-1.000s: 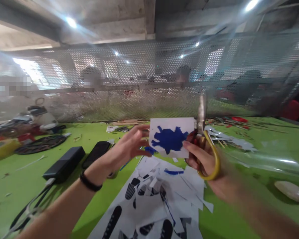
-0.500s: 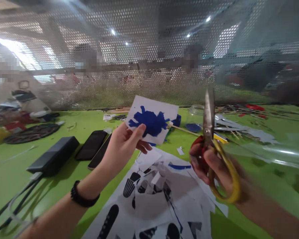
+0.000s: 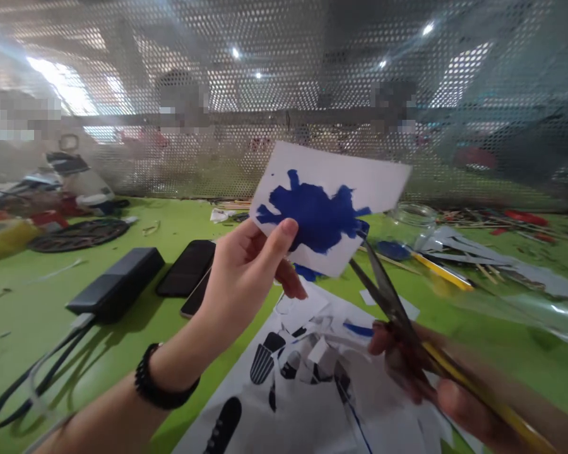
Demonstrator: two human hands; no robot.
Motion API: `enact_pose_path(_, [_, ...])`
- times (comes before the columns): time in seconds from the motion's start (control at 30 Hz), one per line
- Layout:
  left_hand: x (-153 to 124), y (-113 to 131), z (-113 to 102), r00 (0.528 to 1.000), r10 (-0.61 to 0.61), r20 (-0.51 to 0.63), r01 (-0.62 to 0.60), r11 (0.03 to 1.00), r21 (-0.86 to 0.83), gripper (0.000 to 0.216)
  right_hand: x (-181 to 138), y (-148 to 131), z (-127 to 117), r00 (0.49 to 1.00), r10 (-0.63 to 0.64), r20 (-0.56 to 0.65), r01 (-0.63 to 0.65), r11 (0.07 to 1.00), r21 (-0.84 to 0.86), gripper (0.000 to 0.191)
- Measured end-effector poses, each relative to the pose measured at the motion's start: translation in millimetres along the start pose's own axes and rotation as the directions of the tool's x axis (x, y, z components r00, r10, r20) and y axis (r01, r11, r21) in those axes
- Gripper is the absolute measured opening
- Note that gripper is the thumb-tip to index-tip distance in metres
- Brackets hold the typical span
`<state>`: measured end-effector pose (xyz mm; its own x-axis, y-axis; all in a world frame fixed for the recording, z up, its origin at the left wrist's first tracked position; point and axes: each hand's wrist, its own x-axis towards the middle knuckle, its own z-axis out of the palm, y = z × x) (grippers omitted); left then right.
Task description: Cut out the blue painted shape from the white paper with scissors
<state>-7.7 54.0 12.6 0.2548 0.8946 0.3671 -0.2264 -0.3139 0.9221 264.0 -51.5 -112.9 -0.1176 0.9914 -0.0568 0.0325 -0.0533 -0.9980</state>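
My left hand (image 3: 253, 271) pinches a piece of white paper (image 3: 378, 183) by its left side, thumb in front. A blotchy blue painted shape (image 3: 312, 214) covers much of the paper's face. In my right hand (image 3: 421, 372) is a pair of scissors (image 3: 390, 299) with a yellow handle. The blades are parted, and their tips are at the paper's lower right edge; I cannot tell whether they touch it. Below both hands lie white sheets (image 3: 260, 422) with black printed shapes, heaped with paper scraps (image 3: 322, 353).
Two dark phones (image 3: 187, 268) and a black box with a cable (image 3: 118, 280) lie at the left on the green table (image 3: 33, 328). A glass jar (image 3: 414, 221), a yellow-handled tool (image 3: 442, 271) and paper strips are at the right. A perforated screen (image 3: 284, 82) stands behind.
The painted paper has come up and closer. The scissors, upright with blades together before, have swung down toward the paper's edge, and their blades have parted.
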Motion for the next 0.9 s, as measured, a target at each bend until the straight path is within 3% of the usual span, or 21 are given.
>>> enact_pose_path(0.07, [-4.0, 2.8, 2.4, 0.999, -0.024, 0.047, 0.021, 0.998, 0.067, 0.029, -8.0, -10.8, 12.2, 0.998, 0.069, -0.003, -0.069, 0.998, 0.010, 0.050])
enact_pose_path(0.17, [-9.1, 5.8, 6.4, 0.997, -0.045, 0.065, 0.036, 0.990, 0.137, 0.030, -18.4, -33.3, 24.9, 0.999, 0.021, 0.047, -0.024, 0.998, 0.061, 0.073])
enact_pose_path(0.27, [-10.8, 6.6, 8.6, 0.996, -0.052, 0.068, 0.039, 0.985, 0.169, 0.032, -20.0, -52.3, 27.3, 0.994, 0.020, 0.108, -0.023, 0.999, 0.027, 0.074])
enact_pose_path(0.43, [-11.1, 6.5, 8.5, 0.996, -0.044, 0.076, 0.028, 0.979, 0.204, 0.031, -8.7, -71.5, 32.9, 1.000, -0.013, 0.018, 0.014, 0.998, -0.053, 0.077])
enact_pose_path(0.9, [-10.7, 7.0, 10.3, 0.996, -0.041, 0.076, 0.028, 0.985, 0.168, 0.034, 2.9, -70.5, 37.4, 0.997, -0.022, -0.079, 0.015, 0.996, -0.086, 0.079])
